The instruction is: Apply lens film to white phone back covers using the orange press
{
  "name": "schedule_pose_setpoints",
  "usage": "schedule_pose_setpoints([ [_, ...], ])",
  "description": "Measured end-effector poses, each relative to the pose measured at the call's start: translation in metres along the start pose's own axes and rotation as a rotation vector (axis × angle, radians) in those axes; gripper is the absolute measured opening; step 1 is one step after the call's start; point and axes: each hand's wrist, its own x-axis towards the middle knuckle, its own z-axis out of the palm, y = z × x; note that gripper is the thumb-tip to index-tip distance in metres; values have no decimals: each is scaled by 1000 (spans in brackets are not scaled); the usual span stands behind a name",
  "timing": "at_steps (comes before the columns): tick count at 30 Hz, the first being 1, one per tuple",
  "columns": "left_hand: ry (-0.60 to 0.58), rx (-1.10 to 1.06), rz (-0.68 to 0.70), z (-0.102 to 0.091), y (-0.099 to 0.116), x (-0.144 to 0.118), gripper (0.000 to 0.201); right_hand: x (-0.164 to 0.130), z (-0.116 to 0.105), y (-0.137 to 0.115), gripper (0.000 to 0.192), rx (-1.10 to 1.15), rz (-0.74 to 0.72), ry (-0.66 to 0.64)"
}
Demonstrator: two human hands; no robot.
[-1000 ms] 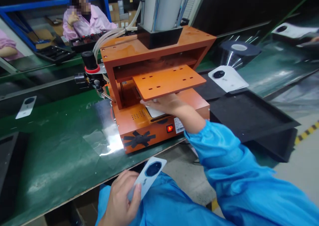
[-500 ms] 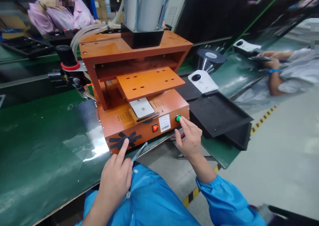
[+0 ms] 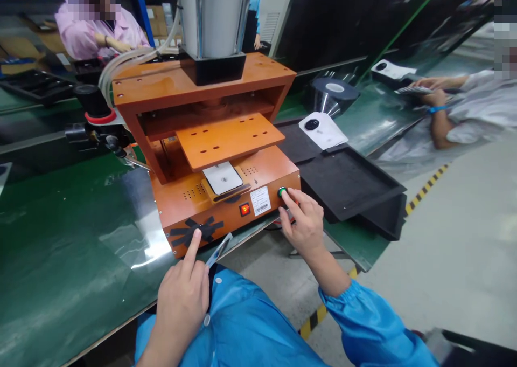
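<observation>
An orange press machine (image 3: 210, 140) stands on the green belt. A white part (image 3: 222, 177) lies in its fixture under the raised orange plate (image 3: 228, 139). My right hand (image 3: 301, 224) has its index fingertip on the green button (image 3: 281, 192) at the machine's front right. My left hand (image 3: 181, 297) grips a thin white phone back cover (image 3: 218, 250) seen edge-on, with its index finger stretched toward the black taped cross (image 3: 194, 231) on the machine's front left.
A black tray (image 3: 347, 184) sits right of the machine, with a white cover (image 3: 321, 130) and a film roll (image 3: 333, 93) behind it. A clear film sheet (image 3: 137, 232) lies on the belt. Other people work at the back left and far right.
My right hand left the fixture, where the white part now lies, and went to the green button. My left hand rose with the cover to the machine's front left.
</observation>
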Motion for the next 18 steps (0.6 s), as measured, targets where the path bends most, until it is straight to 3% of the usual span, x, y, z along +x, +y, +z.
schedule_pose_setpoints([
  [3, 83, -219, -49, -8, 3, -2, 23, -3, -15, -13, 47, 167, 73, 46],
  [5, 136, -415, -123, -12, 9, -5, 18, -11, -30, -36, 34, 393, 112, 56],
  [7, 138, -592, -234, -12, 20, -7, 21, -22, -46, -70, 22, 722, 88, -89],
  [9, 105, -730, -337, -8, 33, -6, 25, -35, -60, -108, 37, 1030, 72, -314],
  [12, 63, -839, -359, 2, 48, -1, 29, -50, -71, -143, 31, 1186, 247, -454],
  [15, 93, -764, -301, 8, 37, -9, 37, -45, -70, -120, 29, 1084, 481, -363],
  [18, 209, -508, -287, 12, -13, -41, 49, -3, -61, -38, 36, 725, 679, -97],
])
